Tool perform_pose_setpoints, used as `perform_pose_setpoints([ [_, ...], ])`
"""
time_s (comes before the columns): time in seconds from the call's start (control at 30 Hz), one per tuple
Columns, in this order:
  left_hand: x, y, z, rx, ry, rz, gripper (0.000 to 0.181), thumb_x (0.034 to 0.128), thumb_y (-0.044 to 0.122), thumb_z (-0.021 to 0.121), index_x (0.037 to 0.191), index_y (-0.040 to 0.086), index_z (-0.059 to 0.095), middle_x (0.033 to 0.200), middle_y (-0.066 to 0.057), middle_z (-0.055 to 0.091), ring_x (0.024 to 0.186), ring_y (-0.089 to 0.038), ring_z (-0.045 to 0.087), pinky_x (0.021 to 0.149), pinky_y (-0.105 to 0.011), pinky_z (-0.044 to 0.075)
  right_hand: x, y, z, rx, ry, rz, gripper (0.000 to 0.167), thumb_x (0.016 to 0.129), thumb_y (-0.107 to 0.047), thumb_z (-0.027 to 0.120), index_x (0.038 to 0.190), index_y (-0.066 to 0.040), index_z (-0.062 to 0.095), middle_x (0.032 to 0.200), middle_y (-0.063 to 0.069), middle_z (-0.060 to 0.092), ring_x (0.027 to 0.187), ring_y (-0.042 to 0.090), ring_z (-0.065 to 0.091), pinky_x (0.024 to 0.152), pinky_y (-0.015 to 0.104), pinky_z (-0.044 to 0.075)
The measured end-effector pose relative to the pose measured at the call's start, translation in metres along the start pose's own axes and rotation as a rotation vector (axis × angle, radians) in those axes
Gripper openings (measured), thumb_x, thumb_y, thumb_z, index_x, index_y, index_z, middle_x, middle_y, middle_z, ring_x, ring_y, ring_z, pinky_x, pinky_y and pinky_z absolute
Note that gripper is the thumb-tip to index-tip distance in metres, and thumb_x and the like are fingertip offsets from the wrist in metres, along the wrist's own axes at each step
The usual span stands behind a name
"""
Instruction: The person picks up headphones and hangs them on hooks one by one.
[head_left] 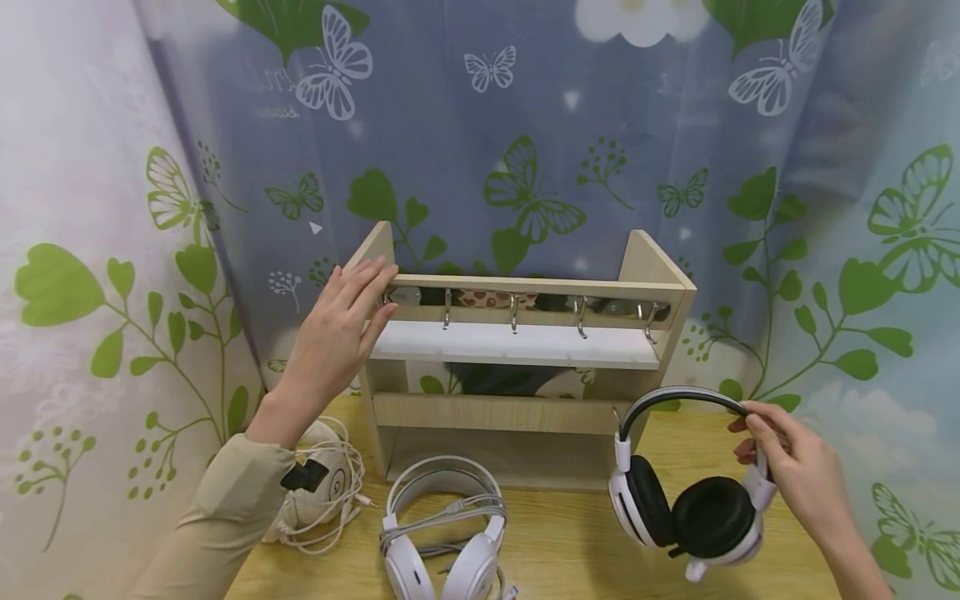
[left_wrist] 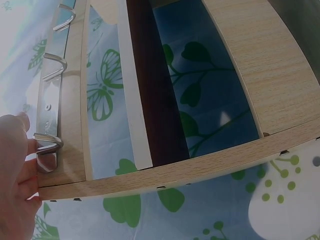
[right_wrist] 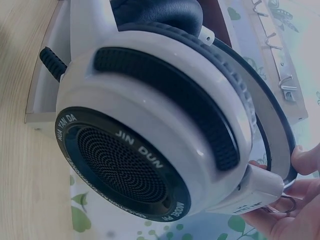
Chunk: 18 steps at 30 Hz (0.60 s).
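Observation:
My right hand (head_left: 806,471) grips a white headset with black ear pads (head_left: 712,517) by one end of its headband, at the right in front of a wooden rack. The wrist view shows its white ear cup (right_wrist: 150,125) close up, with a short black microphone stub. My left hand (head_left: 333,337) rests on the top left corner of the wooden rack (head_left: 495,412), fingers fairly straight over the edge, thumb near the leftmost hook. A metal hook strip (head_left: 547,302) runs along the rack's upper rail. In the left wrist view, fingers touch the corner beside a hook (left_wrist: 49,142).
White headphones (head_left: 442,533) with a grey cable wound round them lie before the rack. Another white pair (head_left: 326,483), tangled in its cable, lies under my left forearm. Patterned cloth (head_left: 420,108) hangs behind and at both sides of the wooden table (head_left: 562,542).

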<state>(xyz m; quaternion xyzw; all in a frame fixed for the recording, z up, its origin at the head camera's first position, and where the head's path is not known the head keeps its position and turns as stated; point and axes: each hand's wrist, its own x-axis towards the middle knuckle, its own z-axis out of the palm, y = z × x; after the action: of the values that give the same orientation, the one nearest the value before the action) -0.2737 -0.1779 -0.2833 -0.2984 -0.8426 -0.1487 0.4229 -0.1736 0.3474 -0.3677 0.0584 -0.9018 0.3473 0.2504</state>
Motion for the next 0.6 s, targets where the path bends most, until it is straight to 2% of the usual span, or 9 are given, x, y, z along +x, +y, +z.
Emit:
perform_pose_setpoints([
  [0.27, 0.0, 0.0, 0.001, -0.002, 0.004, 0.005, 0.052, 0.1004, 0.017, 0.065, 0.148, 0.003, 0.051, 0.151, -0.018, 0.05, 0.142, -0.034, 0.042, 0.127, -0.047, 0.018, 0.003, -0.01, 0.002, 0.022, 0.015, -0.034, 0.029, 0.108, -0.02, 0.051, 0.127, 0.0, 0.063, 0.085, -0.035, 0.062, 0.064, -0.002, 0.065, 0.058, 0.014, 0.047],
  [0.6, 0.0, 0.0, 0.0, -0.005, 0.011, 0.01, 0.052, 0.0999, 0.017, 0.065, 0.148, 0.003, 0.05, 0.15, -0.018, 0.05, 0.142, -0.034, 0.043, 0.127, -0.046, 0.018, 0.009, -0.022, 0.005, 0.058, 0.013, -0.06, 0.028, 0.108, -0.019, 0.052, 0.126, 0.0, 0.064, 0.087, -0.035, 0.062, 0.065, 0.0, 0.067, 0.058, 0.014, 0.052],
])
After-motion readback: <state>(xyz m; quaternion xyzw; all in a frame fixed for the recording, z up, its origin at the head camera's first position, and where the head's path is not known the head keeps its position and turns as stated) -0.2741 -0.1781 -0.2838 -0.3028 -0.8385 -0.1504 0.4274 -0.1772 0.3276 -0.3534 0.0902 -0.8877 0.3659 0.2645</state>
